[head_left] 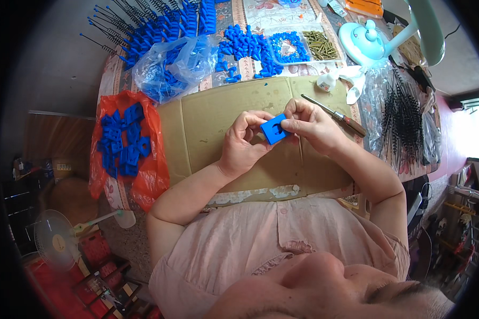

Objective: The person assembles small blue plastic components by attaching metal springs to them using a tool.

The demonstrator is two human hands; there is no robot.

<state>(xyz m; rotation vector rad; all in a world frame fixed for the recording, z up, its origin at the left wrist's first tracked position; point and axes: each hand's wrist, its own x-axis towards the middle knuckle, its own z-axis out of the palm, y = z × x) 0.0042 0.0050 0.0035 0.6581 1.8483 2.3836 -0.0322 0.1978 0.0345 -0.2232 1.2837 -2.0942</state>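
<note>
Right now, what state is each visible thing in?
Blue square piece: held, tilted
Left hand: pinching it
Right hand: pinching it
Screwdriver: lying down, unheld
Cardboard: flat, creased, stained
Red bag: open, blue parts inside
Clear box: open, filled
Fan: running or not, unclear
Lamp: lit or not, unclear

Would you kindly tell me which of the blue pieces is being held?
The square blue piece between the left hand and right hand, over the cardboard; neither hand touches the others.
</note>
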